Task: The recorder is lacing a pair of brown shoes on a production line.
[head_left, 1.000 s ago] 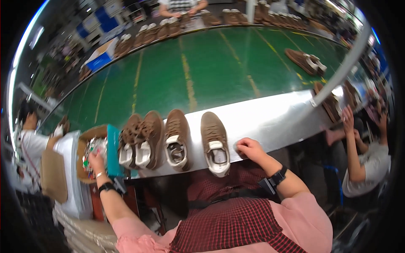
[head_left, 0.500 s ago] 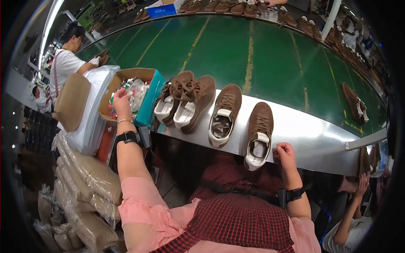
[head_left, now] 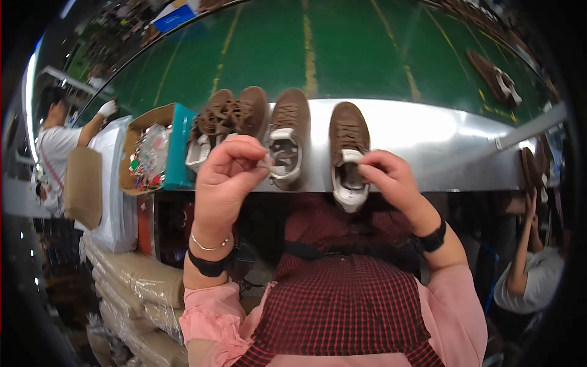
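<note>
My left hand (head_left: 226,180) is closed in a pinch in front of a brown lace-up sneaker (head_left: 290,113). A small whitish, see-through piece (head_left: 275,168) sticks out from its fingertips, too small to name. My right hand (head_left: 394,183) has its thumb and forefinger together at the collar of another brown sneaker (head_left: 350,128), whose heel reaches past the bench edge. What those fingers hold, if anything, is hidden. Left of these stand two more brown sneakers (head_left: 252,104), laced and close together. Beside them a teal-sided cardboard box (head_left: 182,144) holds small colourful bits and clear plastic.
The shoes stand on a shiny metal ledge (head_left: 422,137) along a green conveyor belt (head_left: 348,55). Another shoe (head_left: 489,73) lies on the belt at right. Plastic-wrapped brown bundles (head_left: 143,278) are stacked low at left. One co-worker (head_left: 58,140) is at far left, another (head_left: 529,278) at right.
My left hand has come from the box to the front of the shoes, now with the small whitish piece. My right hand has moved up to the rightmost sneaker's collar. The view has shifted.
</note>
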A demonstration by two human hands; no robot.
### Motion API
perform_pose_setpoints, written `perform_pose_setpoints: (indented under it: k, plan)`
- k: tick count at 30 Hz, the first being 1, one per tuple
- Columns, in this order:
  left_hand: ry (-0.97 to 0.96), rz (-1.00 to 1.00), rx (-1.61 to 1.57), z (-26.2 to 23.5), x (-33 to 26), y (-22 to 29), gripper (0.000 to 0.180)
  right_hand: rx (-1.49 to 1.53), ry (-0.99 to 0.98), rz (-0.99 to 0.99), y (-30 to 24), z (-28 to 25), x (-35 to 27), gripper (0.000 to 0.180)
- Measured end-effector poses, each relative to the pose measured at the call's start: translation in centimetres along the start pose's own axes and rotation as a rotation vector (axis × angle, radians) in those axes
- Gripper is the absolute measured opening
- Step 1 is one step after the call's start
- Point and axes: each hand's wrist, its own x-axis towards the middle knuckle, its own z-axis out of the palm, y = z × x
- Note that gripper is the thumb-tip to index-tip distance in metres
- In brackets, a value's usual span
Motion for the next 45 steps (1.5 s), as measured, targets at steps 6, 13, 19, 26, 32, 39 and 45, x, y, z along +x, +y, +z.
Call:
perform_pose_setpoints:
  k: [6,13,19,26,32,39,45]
  plan:
    - [-0.106,0.002,0.201,6.7,1.1,-5.1,0.021,0.714,-0.1,0.131,-3.0,2.3,0.0,0.02]
    - [0.015,-0.002,0.023,10.9,0.2,-7.0,0.03,0.436,0.014,-0.134,-0.6,0.9,-2.4,0.013]
    - [-0.163,-0.084,0.264,10.8,-0.3,-6.4,0.02,0.172,0.133,-0.51,0.0,-0.3,-2.5,0.019]
    - [-0.26,0.241,0.585,11.7,0.3,-6.3,0.017,-0.001,0.192,-0.606,0.3,-0.8,-3.0,0.022]
    - [-0.303,0.605,0.785,11.1,1.1,-6.5,0.021,0.863,0.112,0.007,-0.2,-1.0,-2.8,0.031]
    - [-0.484,0.68,0.921,11.2,1.3,-6.3,0.025,0.883,-0.18,0.243,0.4,-1.9,-2.9,0.03]
    - [-0.411,0.387,0.685,11.0,0.5,-6.5,0.025,0.97,-0.23,0.203,1.0,-2.2,-3.2,0.022]
